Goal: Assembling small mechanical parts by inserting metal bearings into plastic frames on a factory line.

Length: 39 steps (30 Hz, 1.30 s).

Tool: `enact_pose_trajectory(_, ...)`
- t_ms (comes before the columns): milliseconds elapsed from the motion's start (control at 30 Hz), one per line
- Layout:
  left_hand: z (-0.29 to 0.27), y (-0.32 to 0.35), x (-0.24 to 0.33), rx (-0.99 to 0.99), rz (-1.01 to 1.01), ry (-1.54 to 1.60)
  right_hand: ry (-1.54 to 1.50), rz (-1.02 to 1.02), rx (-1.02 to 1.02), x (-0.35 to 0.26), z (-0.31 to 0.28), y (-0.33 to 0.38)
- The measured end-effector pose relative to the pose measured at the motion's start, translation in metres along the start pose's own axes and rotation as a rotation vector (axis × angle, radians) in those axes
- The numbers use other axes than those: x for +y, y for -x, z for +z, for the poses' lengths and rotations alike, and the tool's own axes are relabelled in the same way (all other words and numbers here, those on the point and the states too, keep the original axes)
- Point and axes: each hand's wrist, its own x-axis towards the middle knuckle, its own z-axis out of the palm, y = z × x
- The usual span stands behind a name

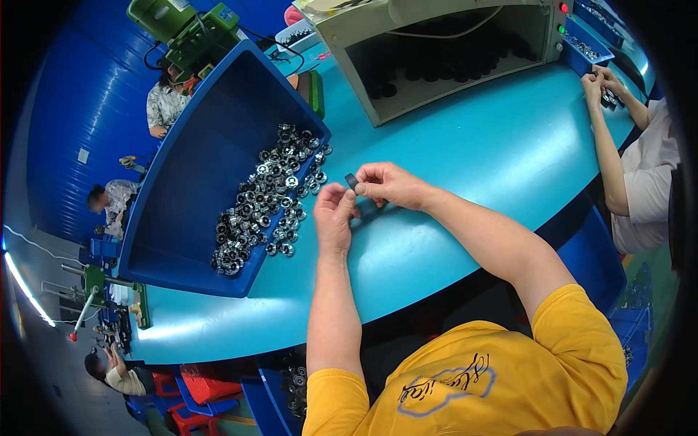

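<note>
Above the turquoise table, my two hands meet just right of the heaped metal parts. A small black part, curved like a ring or cap point(352, 180), is pinched between the thumb and fingers of my right hand point(391, 186). My left hand point(334, 216) is closed beside it, thumb and fingertips together and touching the right fingertips. Whatever the left fingers hold is hidden. Shiny round metal parts with dark centres point(265, 192) fill the open side of a large blue bin point(182, 182), and several lie loose on the table point(436, 171) along its edge.
Beyond my hands stands a grey metal box point(374, 109) holding many black parts point(451, 58). A green machine point(167, 29) rises behind the bin. On the right a co-worker's hands point(605, 83) work near a blue tray point(582, 51). Red stools point(207, 385) stand lower left.
</note>
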Motion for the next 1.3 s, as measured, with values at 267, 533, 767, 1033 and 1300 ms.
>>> enact_pose_trajectory(267, 0.01, 0.002, 0.01, -0.003, -0.12, 0.035, 0.075, -0.005, 0.045, 0.009, -0.009, -0.005)
enact_pose_trajectory(533, 0.011, 0.003, 0.005, 0.093, -0.123, 0.066, 0.869, -0.441, 0.305, -0.006, 0.013, 0.008)
enact_pose_trajectory(767, 0.015, 0.004, 0.008, 0.025, -0.153, 0.132, 0.671, -0.347, 0.249, 0.006, 0.013, 0.001)
enact_pose_trajectory(1033, -0.01, -0.006, 0.021, 0.292, 0.167, 0.163, 0.219, 0.151, 0.266, 0.009, 0.019, -0.017)
enact_pose_trajectory(1300, -0.038, -0.017, 0.023, 0.309, 0.297, 0.38, 1.038, -0.199, 0.336, 0.033, 0.035, -0.088)
